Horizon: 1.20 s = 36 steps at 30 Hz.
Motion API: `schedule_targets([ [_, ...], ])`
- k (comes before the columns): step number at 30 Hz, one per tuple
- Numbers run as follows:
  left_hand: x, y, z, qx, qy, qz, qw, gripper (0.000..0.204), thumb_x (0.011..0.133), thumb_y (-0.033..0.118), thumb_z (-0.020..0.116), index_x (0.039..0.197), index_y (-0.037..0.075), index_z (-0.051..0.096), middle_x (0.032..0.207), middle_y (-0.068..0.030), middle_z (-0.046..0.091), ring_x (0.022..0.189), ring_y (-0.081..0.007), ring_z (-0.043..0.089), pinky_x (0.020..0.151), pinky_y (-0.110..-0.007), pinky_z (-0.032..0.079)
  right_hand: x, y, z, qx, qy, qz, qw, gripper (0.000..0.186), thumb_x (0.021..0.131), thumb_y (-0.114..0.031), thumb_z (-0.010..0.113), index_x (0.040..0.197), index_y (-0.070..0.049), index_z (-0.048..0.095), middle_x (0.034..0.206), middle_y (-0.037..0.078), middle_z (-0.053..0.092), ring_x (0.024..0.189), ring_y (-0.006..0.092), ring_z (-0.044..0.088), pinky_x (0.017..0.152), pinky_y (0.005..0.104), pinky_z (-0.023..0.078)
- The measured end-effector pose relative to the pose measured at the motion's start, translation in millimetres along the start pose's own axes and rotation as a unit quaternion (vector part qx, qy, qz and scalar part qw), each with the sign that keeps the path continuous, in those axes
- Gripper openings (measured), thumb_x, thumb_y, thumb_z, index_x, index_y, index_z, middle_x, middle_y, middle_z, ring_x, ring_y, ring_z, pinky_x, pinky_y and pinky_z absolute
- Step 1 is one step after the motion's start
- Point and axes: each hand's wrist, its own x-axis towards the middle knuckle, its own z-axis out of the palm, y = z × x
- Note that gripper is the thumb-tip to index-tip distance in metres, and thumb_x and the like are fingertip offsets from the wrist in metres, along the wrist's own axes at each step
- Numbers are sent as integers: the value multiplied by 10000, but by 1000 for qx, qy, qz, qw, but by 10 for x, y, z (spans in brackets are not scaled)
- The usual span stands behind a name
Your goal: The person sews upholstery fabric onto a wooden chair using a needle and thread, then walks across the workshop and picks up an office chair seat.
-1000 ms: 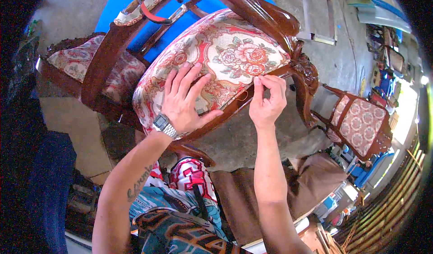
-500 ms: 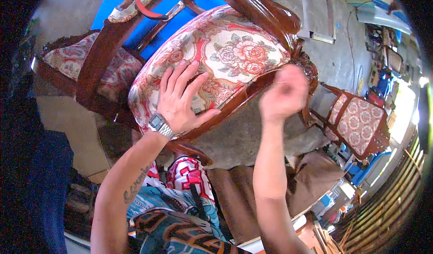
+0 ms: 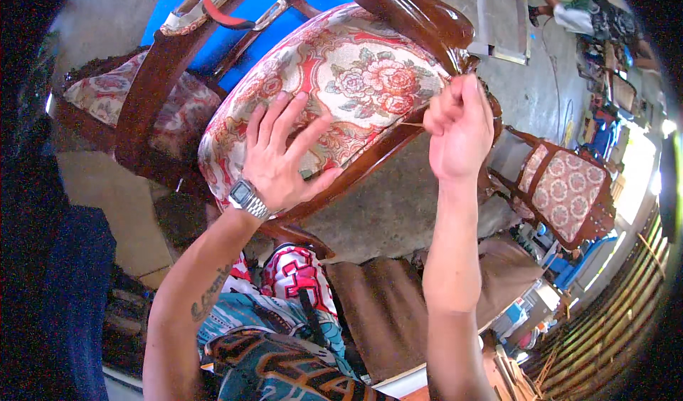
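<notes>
- The floral seat of a carved wooden chair lies in front of the person, its long axis slanting from lower left to upper right; the left hand rests on it and the right hand is off its near edge.
- The left hand lies palm down, fingers spread, on the lower-left part of the fabric, with its thumb toward the wooden rail.
- The right hand is raised at the seat's right end, its fingers curled closed, apparently on a thin strand; whether they also hold something smaller I cannot tell.
- The strand runs leftward from that hand to the seam where fabric meets rail, so the seam lies left of the right fingers; the right hand is nearer to this spot than the left.
- Beyond the right hand, the dark polished chair arm bounds the seat at the upper right.
- Below the rail, grey floor shows as far as a brown sheet, leaving room on the near side.
- Red-handled pliers sit past the seat's far edge, well apart from both hands.
</notes>
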Motion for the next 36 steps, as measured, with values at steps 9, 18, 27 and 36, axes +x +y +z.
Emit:
schedule_targets([
  [9,-75,84,104,23,-5,30,999,525,662,293,729,1165,310,578,1400,-103,348,1297,-363,286,1057,-553,173,349,87,135,-434,-8,-359,826,313,915,-204,486,660,-24,469,511,97,466,450,130,425,446,307,380],
  [18,576,307,-31,-80,45,17,996,338,703,228,706,1034,184,650,1091,-46,556,1012,-277,474,863,-426,368,372,-19,197,-97,-33,-194,976,369,940,-231,435,612,-123,303,505,-46,242,423,62,207,388,249,171],
  [27,1339,513,154,-131,-76,131,980,173,788,204,542,723,67,625,679,-164,611,690,-362,573,676,-456,423,337,-19,58,99,35,-137,985,354,925,-221,431,609,-125,303,519,-44,272,418,51,222,358,238,197],
  [36,1418,573,53,-216,-214,-3,953,208,817,206,628,914,22,644,757,-82,636,706,-134,580,661,-299,472,257,-72,-12,120,-4,-157,980,346,927,-239,412,620,-118,305,533,-13,257,502,127,287,504,285,292],
])
